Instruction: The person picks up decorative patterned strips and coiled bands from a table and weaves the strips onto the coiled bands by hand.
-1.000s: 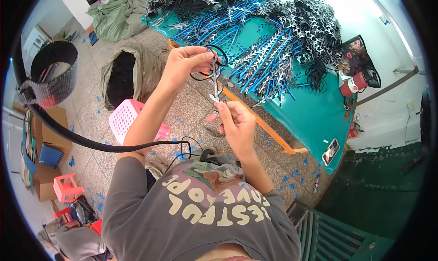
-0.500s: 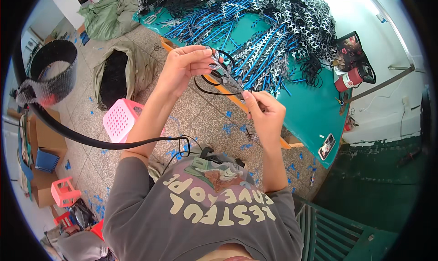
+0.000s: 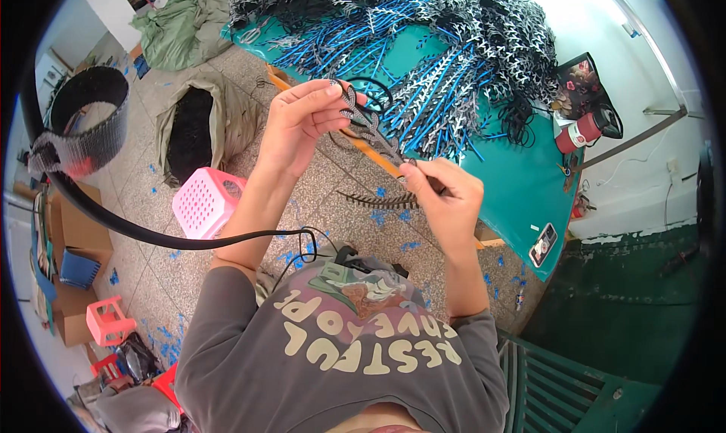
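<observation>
Between my two hands stretches a grey, glittery leaf-patterned strip [image 3: 367, 130]. The fingertips of my left hand [image 3: 308, 119] pinch its upper end. Its lower end is gripped between the thumb and bent fingers of my right hand [image 3: 448, 195]. Loops of thin black cord [image 3: 376, 80] hang around the strip, in front of the table edge. A dark, fringed strip [image 3: 378, 201] trails leftward below my right hand, over the floor; where it starts is hidden.
Beyond my hands, a green-topped table [image 3: 505, 187] bears heaped black-and-white leaf strips [image 3: 518, 36], blue strips [image 3: 446, 81], scissors [image 3: 253, 32], a red cup [image 3: 581, 133] and a phone [image 3: 543, 244]. Left are an opened sack [image 3: 242, 119] and a pink stool [image 3: 198, 206].
My right hand has shifted slightly down and right, pulling the cord loops smaller. The grey strip looks more twisted, and the fringed strip now shows below my right hand.
</observation>
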A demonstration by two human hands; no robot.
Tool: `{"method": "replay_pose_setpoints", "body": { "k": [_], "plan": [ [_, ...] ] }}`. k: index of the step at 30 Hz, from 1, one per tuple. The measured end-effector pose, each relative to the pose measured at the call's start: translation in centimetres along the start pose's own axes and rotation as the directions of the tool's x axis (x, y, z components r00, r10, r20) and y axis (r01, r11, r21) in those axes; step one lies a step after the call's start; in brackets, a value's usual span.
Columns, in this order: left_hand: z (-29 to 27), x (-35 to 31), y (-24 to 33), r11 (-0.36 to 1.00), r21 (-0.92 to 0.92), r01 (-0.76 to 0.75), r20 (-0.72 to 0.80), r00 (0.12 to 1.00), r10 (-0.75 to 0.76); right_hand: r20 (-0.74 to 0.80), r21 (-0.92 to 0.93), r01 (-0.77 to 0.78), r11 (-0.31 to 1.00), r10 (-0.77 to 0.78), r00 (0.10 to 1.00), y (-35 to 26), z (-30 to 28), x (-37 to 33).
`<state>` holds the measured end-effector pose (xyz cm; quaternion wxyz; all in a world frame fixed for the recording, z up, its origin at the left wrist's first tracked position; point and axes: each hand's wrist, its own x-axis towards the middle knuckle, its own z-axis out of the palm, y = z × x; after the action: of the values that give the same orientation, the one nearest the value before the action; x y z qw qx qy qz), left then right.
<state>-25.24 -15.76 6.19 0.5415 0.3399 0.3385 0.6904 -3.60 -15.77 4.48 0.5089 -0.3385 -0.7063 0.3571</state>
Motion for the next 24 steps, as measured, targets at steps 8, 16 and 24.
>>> {"method": "replay_pose_setpoints", "body": {
  "k": [8, 16, 24],
  "plan": [
    [0.2, -0.6, 0.3, 0.998, -0.060, -0.007, 0.077, 0.997, 0.011, 0.033, -0.059, 0.077, 0.995, -0.075, 0.997, -1.3, -1.8, 1.7],
    [0.0, -1.1, 0.1, 0.995, -0.104, -0.002, 0.100, 0.995, 0.012, 0.077, -0.127, 0.138, 0.982, -0.129, 0.989, -1.6, -2.5, 2.4],
    [-0.1, -1.6, 0.4, 0.971, -0.204, 0.123, 0.213, 0.974, -0.079, 0.085, -0.124, 0.207, 0.970, -0.197, 0.977, -1.7, -2.5, 3.0]
  ]
}}
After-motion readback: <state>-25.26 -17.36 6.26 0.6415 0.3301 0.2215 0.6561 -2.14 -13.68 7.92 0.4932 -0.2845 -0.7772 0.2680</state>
